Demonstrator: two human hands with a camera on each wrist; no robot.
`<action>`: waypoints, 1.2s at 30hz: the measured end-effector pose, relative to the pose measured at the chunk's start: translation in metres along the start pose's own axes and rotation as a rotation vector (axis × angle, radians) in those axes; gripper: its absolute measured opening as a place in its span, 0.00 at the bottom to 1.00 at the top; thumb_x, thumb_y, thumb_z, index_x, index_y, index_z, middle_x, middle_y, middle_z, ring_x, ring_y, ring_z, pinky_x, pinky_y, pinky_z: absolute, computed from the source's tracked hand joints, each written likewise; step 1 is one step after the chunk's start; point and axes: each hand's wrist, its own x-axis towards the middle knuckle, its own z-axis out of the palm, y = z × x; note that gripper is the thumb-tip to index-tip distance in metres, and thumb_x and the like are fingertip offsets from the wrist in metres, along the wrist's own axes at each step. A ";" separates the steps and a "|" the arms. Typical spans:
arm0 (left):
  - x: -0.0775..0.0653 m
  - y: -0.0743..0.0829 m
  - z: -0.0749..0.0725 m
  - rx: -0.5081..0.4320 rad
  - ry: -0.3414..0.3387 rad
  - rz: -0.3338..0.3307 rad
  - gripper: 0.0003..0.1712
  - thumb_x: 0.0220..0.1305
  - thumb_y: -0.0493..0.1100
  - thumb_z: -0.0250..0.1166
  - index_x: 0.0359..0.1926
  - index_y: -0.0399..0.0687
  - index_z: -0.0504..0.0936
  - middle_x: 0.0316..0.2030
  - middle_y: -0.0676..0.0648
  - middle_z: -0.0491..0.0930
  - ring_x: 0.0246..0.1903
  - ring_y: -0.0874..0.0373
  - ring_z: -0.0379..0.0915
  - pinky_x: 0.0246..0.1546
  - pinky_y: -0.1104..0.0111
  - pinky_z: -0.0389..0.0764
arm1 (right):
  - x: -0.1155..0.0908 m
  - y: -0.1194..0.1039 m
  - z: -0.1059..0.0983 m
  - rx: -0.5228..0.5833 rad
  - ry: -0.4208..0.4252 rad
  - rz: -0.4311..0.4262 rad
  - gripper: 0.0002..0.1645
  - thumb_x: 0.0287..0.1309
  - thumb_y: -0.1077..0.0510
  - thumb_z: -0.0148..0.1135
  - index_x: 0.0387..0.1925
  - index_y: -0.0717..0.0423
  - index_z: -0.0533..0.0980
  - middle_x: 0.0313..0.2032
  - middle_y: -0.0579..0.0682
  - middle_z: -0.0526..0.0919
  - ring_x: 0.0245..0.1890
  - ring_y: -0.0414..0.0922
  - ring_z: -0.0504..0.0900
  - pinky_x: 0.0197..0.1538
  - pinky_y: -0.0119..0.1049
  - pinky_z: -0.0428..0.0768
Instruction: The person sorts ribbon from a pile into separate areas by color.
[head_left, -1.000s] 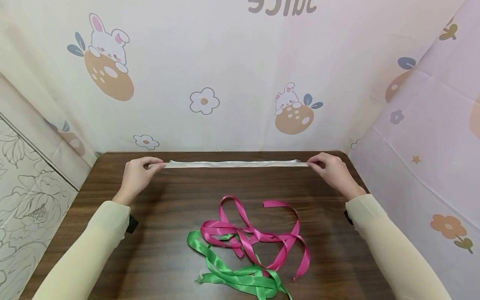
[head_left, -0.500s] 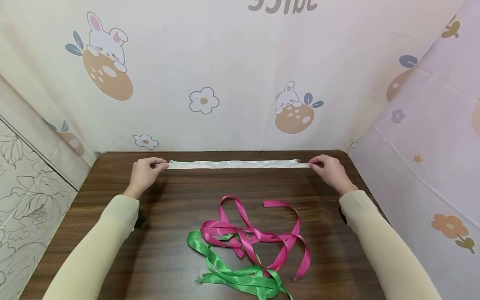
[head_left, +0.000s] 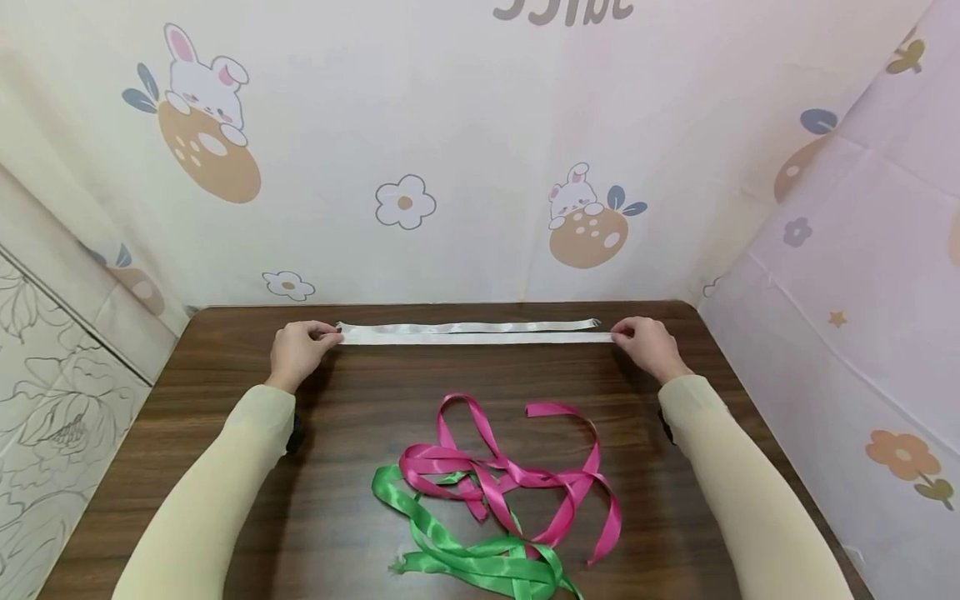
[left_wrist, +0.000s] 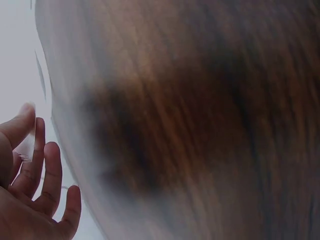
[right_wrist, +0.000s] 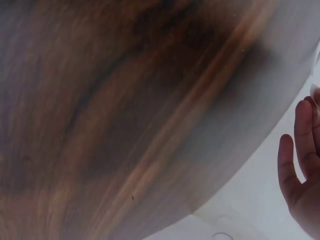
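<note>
In the head view a white ribbon (head_left: 480, 338) stretches straight and flat across the far part of the brown wooden table. My left hand (head_left: 298, 352) pinches its left end between thumb and fingers. At the other end my right hand (head_left: 647, 343) holds it the same way. Just behind lies a second white ribbon (head_left: 450, 327), nearly parallel, its ends slightly curled. In the left wrist view a frayed ribbon end (left_wrist: 27, 147) shows between the thumb and index finger. The right wrist view catches only part of the right hand, at the edge.
Loops of pink ribbon (head_left: 540, 477) lie in a loose tangle at the table's middle. Green ribbon (head_left: 465, 552) overlaps it nearer the front. A printed curtain (head_left: 480, 108) hangs right behind the table's (head_left: 360, 417) far edge, with more cloth at both sides.
Both hands have moved slightly inward and toward the near side with the front white ribbon. A gap now shows between the two white ribbons, which overlapped in view before.
</note>
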 end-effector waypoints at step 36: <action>0.008 -0.004 0.018 0.107 0.083 -0.154 0.21 0.65 0.54 0.72 0.48 0.42 0.88 0.45 0.37 0.88 0.51 0.35 0.77 0.55 0.43 0.67 | 0.021 0.011 0.020 0.034 -0.040 0.169 0.22 0.72 0.46 0.58 0.53 0.60 0.78 0.56 0.67 0.81 0.55 0.64 0.79 0.56 0.62 0.75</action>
